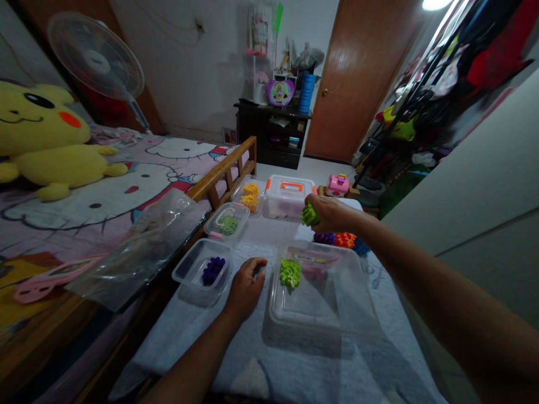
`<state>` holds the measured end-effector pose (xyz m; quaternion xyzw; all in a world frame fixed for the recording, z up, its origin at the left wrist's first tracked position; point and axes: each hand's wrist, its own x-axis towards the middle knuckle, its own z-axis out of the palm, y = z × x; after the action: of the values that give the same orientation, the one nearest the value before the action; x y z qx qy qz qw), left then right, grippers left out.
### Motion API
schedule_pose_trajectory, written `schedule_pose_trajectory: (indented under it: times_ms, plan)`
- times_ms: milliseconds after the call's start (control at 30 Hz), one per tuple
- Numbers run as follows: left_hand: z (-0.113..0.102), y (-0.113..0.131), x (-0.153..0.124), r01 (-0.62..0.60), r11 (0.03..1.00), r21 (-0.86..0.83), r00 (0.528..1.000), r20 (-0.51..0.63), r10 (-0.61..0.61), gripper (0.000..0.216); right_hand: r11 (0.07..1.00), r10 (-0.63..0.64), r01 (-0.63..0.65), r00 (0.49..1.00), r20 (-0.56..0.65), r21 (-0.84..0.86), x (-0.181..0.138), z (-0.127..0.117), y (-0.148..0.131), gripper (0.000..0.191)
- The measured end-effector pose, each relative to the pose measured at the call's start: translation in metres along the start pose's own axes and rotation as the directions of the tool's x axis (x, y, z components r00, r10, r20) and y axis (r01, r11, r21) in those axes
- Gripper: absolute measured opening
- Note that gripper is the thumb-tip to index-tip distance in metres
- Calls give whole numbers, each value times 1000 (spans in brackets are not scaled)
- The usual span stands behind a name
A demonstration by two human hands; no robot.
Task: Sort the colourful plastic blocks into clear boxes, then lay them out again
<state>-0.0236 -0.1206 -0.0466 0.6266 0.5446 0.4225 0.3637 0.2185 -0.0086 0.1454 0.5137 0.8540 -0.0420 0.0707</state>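
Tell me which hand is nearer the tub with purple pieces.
Left. The left hand rests just right of the tub; the right hand is farther back and right, holding green pieces.

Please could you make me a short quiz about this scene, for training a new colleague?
1. What does the right hand hold? A. green pieces B. purple pieces C. a lid
2. True or false: the left hand is inside a tub.
3. Fill in: the farthest tub in the row of three holds ___ pieces.
Key: 1. A. 2. False; it lies on the table, beside the purple tub. 3. yellow.
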Motion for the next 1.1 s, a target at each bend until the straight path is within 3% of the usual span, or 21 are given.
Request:
schedule_pose_trajectory:
  times_ms: [100, 233, 400, 533, 833, 1100]
  plan:
    - [0, -1, 0, -9, 1000, 4, 1000, 9, 9, 26, 995, -79, 74, 995, 68, 62, -48, -11, -23, 56]
    - [2, -3, 0, -20, 1000, 11, 1000, 13, 20, 25, 972, -193, 154, 954, 230, 175, -89, 11, -50, 51]
    - [2, -4, 0, -37, 999, 21, 999, 9, 37, 25, 980, -188, 144, 897, 401, 136, -90, 61, -59, 62]
    - [2, -3, 1, -46, 999, 24, 999, 3, 46, 24, 983, -184, 149, 860, 476, 112, -80, 86, -65, 62]
    - [1, -1, 2, -48, 998, 34, 999, 9, 48, 25, 990, -131, 137, 916, 378, 11, -82, 118, -72, 57]
    - [2, -4, 2, -38, 999, 21, 999, 11, 38, 24, 991, -134, 133, 913, 385, 30, -85, 115, -71, 57]
